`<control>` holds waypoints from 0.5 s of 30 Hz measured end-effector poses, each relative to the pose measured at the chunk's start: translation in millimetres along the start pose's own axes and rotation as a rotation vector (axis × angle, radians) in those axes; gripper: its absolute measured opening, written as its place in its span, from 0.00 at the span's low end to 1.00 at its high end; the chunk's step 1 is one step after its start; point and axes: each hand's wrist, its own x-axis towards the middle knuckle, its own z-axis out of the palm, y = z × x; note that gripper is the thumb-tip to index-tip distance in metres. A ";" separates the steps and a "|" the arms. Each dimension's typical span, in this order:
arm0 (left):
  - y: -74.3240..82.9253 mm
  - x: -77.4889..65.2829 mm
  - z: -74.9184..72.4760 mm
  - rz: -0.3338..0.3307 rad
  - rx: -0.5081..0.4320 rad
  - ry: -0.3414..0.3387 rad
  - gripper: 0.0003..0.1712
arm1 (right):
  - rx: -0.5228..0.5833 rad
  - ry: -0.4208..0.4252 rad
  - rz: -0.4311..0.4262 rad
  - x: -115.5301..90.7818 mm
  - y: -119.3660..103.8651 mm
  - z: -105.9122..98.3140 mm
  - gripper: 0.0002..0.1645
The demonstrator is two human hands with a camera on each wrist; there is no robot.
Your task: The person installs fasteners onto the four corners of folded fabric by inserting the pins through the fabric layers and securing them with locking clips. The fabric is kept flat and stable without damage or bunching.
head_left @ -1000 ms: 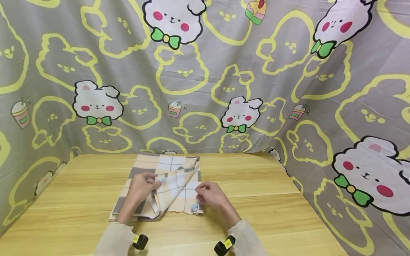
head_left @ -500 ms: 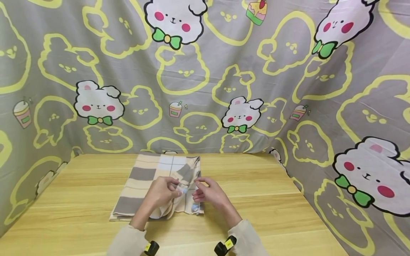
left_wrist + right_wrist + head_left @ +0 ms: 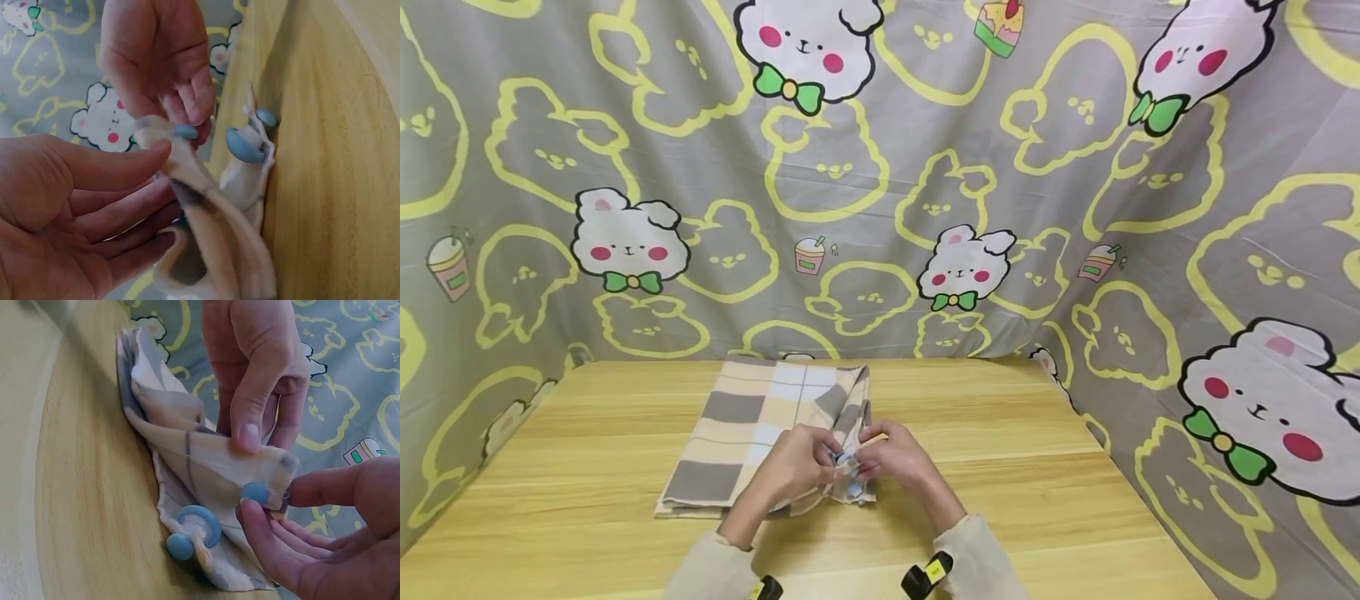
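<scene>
A folded plaid cloth in cream, grey and white lies on the table, its near right corner folded over and raised. My left hand pinches the edge of the raised corner between thumb and fingers, thumb on top in the left wrist view. Facing it, my right hand has thumb and forefinger at the same corner, around a small blue round knob on the fabric. Below, a blue round clip with a white middle sits on the lower layer's corner, and a second blue knob is beside it.
The wooden table extends on both sides of the cloth. A grey curtain with rabbit prints hangs behind the table and along its sides. Each sleeve cuff has a black wrist camera near it.
My left hand has carried the folded-over corner rightward and toward me, up to the right hand. The right hand has stayed near the cloth's right edge, and its fingers now meet the corner.
</scene>
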 end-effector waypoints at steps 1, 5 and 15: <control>0.4 -0.5 -0.3 0.000 0.000 -0.007 0.10 | -0.006 0.000 -0.001 -0.1 0.3 -0.3 0.23; 0.9 -1.4 -0.4 0.003 0.004 -0.015 0.05 | -0.032 -0.002 -0.007 -0.7 1.2 -2.0 0.23; -0.3 -0.3 8.8 0.021 0.046 0.065 0.08 | -0.052 -0.038 0.005 0.4 3.5 -5.3 0.28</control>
